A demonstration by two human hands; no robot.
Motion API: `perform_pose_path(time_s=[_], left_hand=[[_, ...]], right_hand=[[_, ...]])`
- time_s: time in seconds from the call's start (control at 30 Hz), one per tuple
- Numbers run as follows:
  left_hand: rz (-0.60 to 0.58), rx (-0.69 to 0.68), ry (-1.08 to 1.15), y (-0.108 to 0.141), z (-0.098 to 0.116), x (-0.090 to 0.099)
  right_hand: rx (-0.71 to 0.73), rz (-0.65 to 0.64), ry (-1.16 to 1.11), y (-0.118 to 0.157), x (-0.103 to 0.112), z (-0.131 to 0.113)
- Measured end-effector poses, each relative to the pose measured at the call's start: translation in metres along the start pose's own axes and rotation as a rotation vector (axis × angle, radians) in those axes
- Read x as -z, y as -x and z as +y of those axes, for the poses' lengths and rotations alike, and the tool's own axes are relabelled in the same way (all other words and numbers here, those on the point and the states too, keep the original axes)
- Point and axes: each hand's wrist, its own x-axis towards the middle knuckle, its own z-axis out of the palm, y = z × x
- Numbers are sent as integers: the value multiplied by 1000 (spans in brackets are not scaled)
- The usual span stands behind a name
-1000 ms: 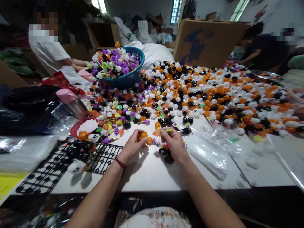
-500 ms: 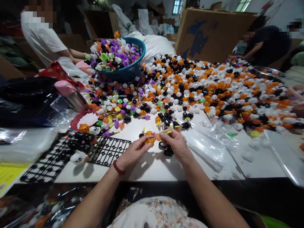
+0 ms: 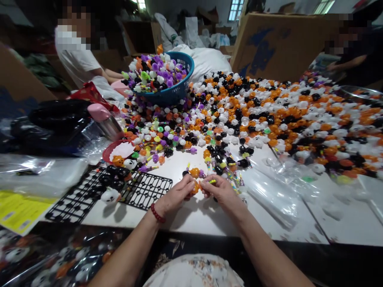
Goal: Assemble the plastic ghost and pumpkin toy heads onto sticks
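My left hand (image 3: 177,193) is closed around an orange pumpkin-like toy piece (image 3: 196,187) just above the white table (image 3: 191,217). Opposite it, my right hand (image 3: 223,192) pinches a thin stick with a yellow-green end (image 3: 212,181). The stick's other end points at the orange piece; fingers cover where the two meet, so I cannot tell if they are joined. Just beyond my fingers lie another orange pumpkin piece (image 3: 194,172) and several black pieces with coloured sticks (image 3: 218,154).
A black plastic grid (image 3: 146,191) holding toy heads lies to the left. Behind it are a red basket (image 3: 105,154) and a pink-lidded flask (image 3: 103,119). A blue basket (image 3: 179,92) and a large toy pile (image 3: 269,107) fill the back. Clear bags (image 3: 272,195) lie right. Two people work beyond.
My view has turned a little left. Both hands have stayed together with the pumpkin piece and stick, the fingers now closer around them.
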Motion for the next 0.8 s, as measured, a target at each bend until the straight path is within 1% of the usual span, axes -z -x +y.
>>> perform_pose_path(time_s=[0.1,0.17,0.23,0.33,0.43,0.5,0.57,0.63,0.7,0.77,0.8], left_hand=[[-32,13,26,-1,-5,1],[-32,24,63,-5,-6,-1],[5,22,106,-11,-4,-3],[104,-13,126,-22,2,-7],[214,-43,22,-29,5,-12],[302,-62,-66,-30,2,-18],[367,-79,-102,-28,-3,-25],[380,-78,-96,-26,-10,-32],[338,-74,-89,-27,-14,-34],[317,-95,-113,-34,-12,-27],[354,-115,-152,-40,-9,-19]], right_hand=[[-13,-10,-14,0,1,7],[-25,-8,-51,0,4,10],[-44,-17,-121,-1,10,9],[-60,-15,-178,-3,18,3],[-29,34,-61,-2,18,-6],[2,50,36,2,13,-8],[15,59,78,7,5,-7],[11,61,76,11,2,-3],[17,48,107,11,6,2],[62,73,184,8,19,3],[109,121,252,5,28,0]])
